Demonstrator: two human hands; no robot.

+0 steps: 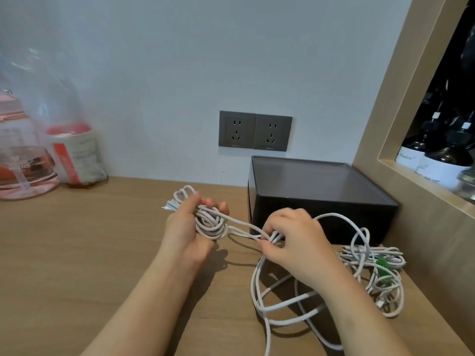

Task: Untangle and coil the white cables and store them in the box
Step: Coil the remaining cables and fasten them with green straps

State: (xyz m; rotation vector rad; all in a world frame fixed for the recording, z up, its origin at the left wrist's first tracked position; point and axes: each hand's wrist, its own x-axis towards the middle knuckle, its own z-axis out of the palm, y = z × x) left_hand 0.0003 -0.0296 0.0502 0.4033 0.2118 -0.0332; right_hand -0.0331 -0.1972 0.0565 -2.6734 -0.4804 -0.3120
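Note:
My left hand (183, 233) holds a small coil of white cable (209, 224) above the wooden desk, with loops and a plug end sticking out past the fingers. A strand runs from the coil to my right hand (295, 242), which pinches several white strands together. Below and to the right of that hand, a loose tangle of white cables (370, 273) with a green tie lies on the desk. The black box (318, 201) stands behind my right hand with its lid on.
Two dark wall sockets (254, 131) sit above the box. A pink bottle (23, 155) and a clear bag with a red-and-white packet (74, 152) stand at the back left. A wooden-framed niche with dark bottles (437, 155) rises on the right.

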